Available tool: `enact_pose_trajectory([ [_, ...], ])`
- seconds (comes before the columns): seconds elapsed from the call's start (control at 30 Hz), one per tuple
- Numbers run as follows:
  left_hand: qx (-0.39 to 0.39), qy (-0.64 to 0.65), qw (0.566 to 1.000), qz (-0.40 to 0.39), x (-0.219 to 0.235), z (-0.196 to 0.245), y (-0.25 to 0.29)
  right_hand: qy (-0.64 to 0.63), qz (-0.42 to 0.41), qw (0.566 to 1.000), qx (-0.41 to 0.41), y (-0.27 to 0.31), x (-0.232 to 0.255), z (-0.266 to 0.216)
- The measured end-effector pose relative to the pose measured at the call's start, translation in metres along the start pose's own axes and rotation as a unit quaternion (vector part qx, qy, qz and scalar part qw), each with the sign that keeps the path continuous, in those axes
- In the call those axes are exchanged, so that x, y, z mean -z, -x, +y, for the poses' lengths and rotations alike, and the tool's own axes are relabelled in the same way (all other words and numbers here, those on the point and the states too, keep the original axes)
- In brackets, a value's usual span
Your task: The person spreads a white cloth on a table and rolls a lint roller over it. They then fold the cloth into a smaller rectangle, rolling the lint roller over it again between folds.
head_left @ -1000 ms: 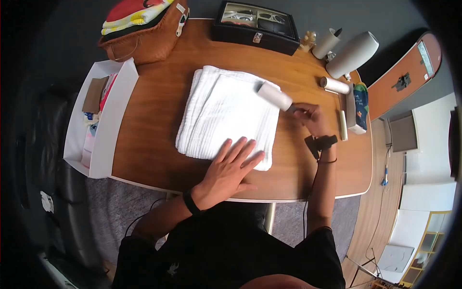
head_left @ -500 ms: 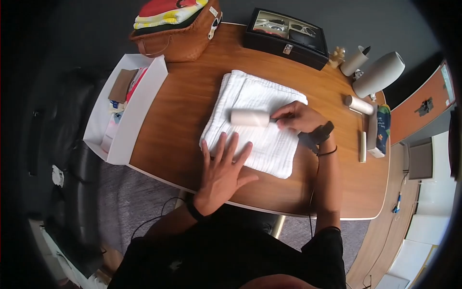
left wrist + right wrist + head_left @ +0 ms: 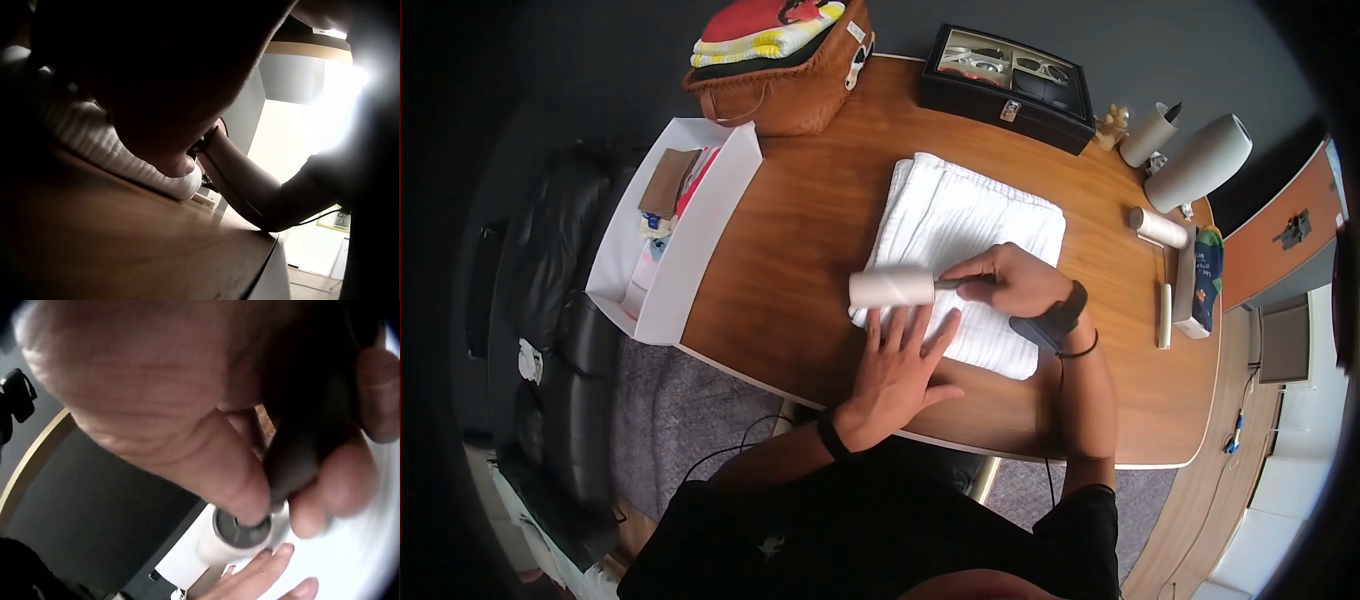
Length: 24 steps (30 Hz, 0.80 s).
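A folded white cloth (image 3: 980, 220) with a crinkled weave lies on the wooden table in front of me. My right hand (image 3: 1020, 285) grips the dark handle of a lint roller (image 3: 892, 287), fingers and thumb curled round it. The roller's pale cylinder overlaps the cloth's near left corner in the head view. In the right wrist view the dark handle (image 3: 306, 450) passes between thumb and fingers. Just below the roller, my left hand (image 3: 895, 382) is spread flat, fingertips at the cloth's near edge. From the left wrist, the cloth (image 3: 103, 140) shows as a thick layered stack.
A white box (image 3: 725, 215) with folded items stands at left, beside a brown basket (image 3: 790, 100) of folded textiles. At the back sits a black glasses case (image 3: 1010, 110). On the right are a white vase (image 3: 1200, 165), a spare roll (image 3: 1160, 228) and a small box (image 3: 1200, 285).
My right hand has brought the lint roller from the cloth's right side across to its near left corner. The left hand stays spread at the near edge. The head view has shifted.
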<state>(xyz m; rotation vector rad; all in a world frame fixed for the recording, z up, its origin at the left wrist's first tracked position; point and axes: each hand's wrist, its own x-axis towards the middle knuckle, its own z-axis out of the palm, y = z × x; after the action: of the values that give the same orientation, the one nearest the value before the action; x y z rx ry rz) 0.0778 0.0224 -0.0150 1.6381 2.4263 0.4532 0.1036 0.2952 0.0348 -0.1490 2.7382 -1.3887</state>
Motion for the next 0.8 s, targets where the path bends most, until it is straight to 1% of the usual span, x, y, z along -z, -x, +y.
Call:
enact_pose_trajectory([
  [0.03, -0.013, -0.03, 0.999, 0.022, 0.0, 0.0, 0.001, 0.018, -0.031, 0.997, -0.071, -0.003, -0.001, 0.002],
  [0.07, -0.025, -0.059, 0.997, 0.043, 0.0, -0.001, 0.002, 0.06, 0.087, 0.994, 0.006, -0.009, -0.007, 0.014],
  [0.1, -0.026, -0.071, 0.997, 0.034, 0.002, -0.001, 0.001, 0.126, 0.141, 0.979, -0.07, -0.01, -0.004, 0.023],
  [0.13, -0.027, -0.072, 0.996, 0.035, 0.002, -0.001, 0.002, 0.19, 0.194, 0.951, -0.146, -0.015, 0.001, 0.014],
  [0.17, -0.027, -0.071, 0.997, 0.03, 0.003, -0.001, 0.001, 0.283, 0.261, 0.907, -0.17, -0.019, 0.001, 0.027],
  [0.2, -0.027, -0.071, 0.997, 0.027, 0.004, -0.002, 0.002, 0.372, 0.325, 0.848, -0.191, -0.022, 0.0, 0.039],
  [0.23, -0.029, -0.074, 0.996, 0.03, 0.005, -0.002, 0.003, 0.352, 0.334, 0.842, -0.235, -0.02, 0.004, 0.03],
  [0.27, -0.03, -0.071, 0.996, 0.034, 0.007, -0.002, 0.005, 0.353, 0.337, 0.841, -0.233, -0.016, 0.008, 0.027],
  [0.3, -0.03, -0.065, 0.997, 0.039, 0.008, -0.002, 0.005, 0.256, 0.33, 0.892, -0.173, -0.007, 0.014, 0.027],
  [0.33, -0.033, -0.065, 0.997, 0.041, 0.009, -0.004, 0.003, 0.156, 0.316, 0.929, -0.111, 0.002, 0.017, 0.025],
  [0.37, -0.034, -0.052, 0.997, 0.041, 0.011, -0.008, 0.002, 0.141, 0.292, 0.94, -0.109, 0.007, 0.018, 0.015],
  [0.4, -0.037, -0.039, 0.998, 0.039, 0.014, -0.013, 0.0, 0.142, 0.296, 0.938, -0.113, 0.012, 0.021, 0.004],
  [0.43, -0.029, -0.012, 0.999, 0.038, 0.019, -0.016, -0.004, 0.148, 0.237, 0.954, -0.105, 0.018, 0.024, -0.009],
  [0.47, -0.036, -0.014, 0.999, 0.034, 0.024, -0.02, -0.009, 0.153, 0.178, 0.967, -0.097, 0.024, 0.027, -0.018],
  [0.5, -0.055, -0.036, 0.997, 0.038, 0.029, -0.024, -0.013, 0.119, 0.114, 0.979, -0.118, 0.026, 0.032, -0.022],
  [0.53, -0.073, -0.059, 0.995, 0.042, 0.033, -0.028, -0.017, 0.116, 0.122, 0.978, -0.121, 0.026, 0.034, -0.017],
  [0.6, -0.079, -0.069, 0.994, 0.027, 0.031, -0.034, -0.022, 0.016, 0.025, 0.99, -0.134, 0.028, 0.036, 0.001],
  [0.63, -0.076, -0.059, 0.995, 0.03, 0.027, -0.038, -0.023, 0.08, 0.075, 0.99, -0.086, 0.03, 0.035, 0.013],
  [0.67, -0.074, -0.049, 0.996, 0.031, 0.025, -0.04, -0.024, 0.12, 0.126, 0.979, -0.111, 0.031, 0.036, 0.023],
  [0.73, -0.076, -0.057, 0.995, 0.027, 0.022, -0.038, -0.023, 0.208, 0.272, 0.933, -0.113, 0.028, 0.043, 0.035],
  [0.8, -0.068, -0.061, 0.995, 0.025, 0.021, -0.038, -0.024, 0.206, 0.4, 0.878, -0.166, 0.024, 0.051, 0.038],
])
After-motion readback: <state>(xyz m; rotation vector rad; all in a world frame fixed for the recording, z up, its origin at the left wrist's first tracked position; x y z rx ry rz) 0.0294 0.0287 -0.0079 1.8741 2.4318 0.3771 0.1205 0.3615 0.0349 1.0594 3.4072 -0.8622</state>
